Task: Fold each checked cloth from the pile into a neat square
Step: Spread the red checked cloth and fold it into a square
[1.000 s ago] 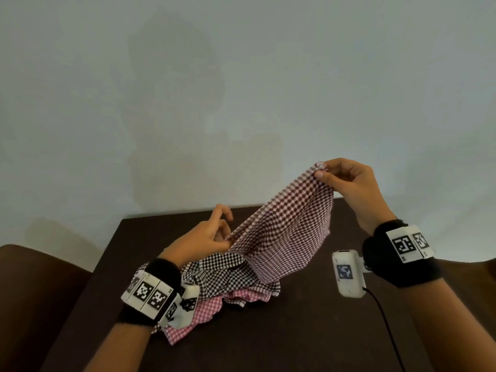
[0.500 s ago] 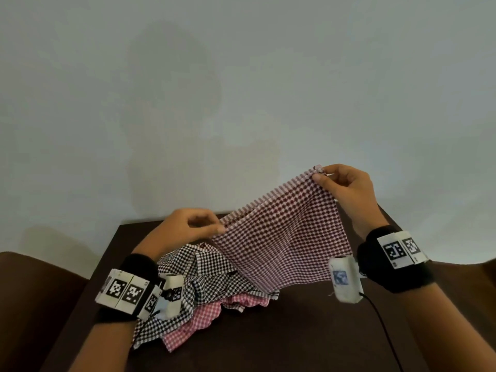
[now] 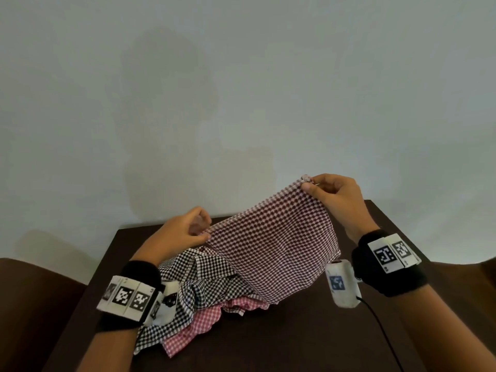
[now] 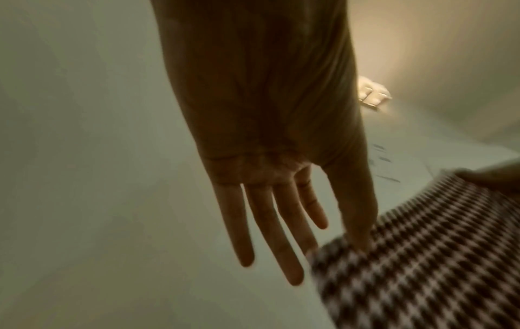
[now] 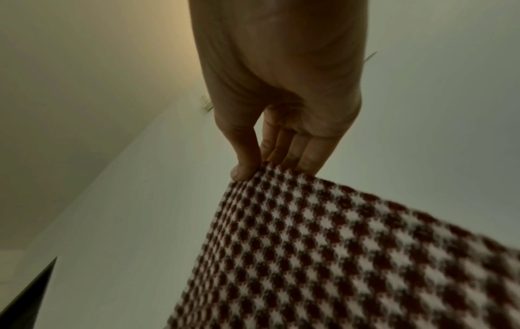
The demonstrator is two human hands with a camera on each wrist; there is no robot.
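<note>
A dark red checked cloth (image 3: 271, 253) hangs spread in the air above the dark brown table (image 3: 295, 339). My right hand (image 3: 306, 182) pinches its upper right corner between thumb and fingers, the higher of the two held corners. My left hand (image 3: 206, 234) pinches the upper left corner lower down. The left wrist view shows the left hand (image 4: 354, 247) with thumb on the cloth (image 4: 422, 278) and the other fingers straight. In the right wrist view the right hand (image 5: 263, 169) nips the cloth (image 5: 337, 256) at its corner. The cloth's lower edge touches the pile.
The pile lies under my left forearm: a crumpled black-and-white checked cloth (image 3: 204, 280) on top of a pink checked cloth (image 3: 198, 323). Brown seats stand at the left (image 3: 32, 304) and right (image 3: 472, 280) of the table. A pale wall rises behind it.
My left hand has slid left along the cloth's top edge, away from the right hand. The dark red cloth went from a bunched drape to a spread sheet.
</note>
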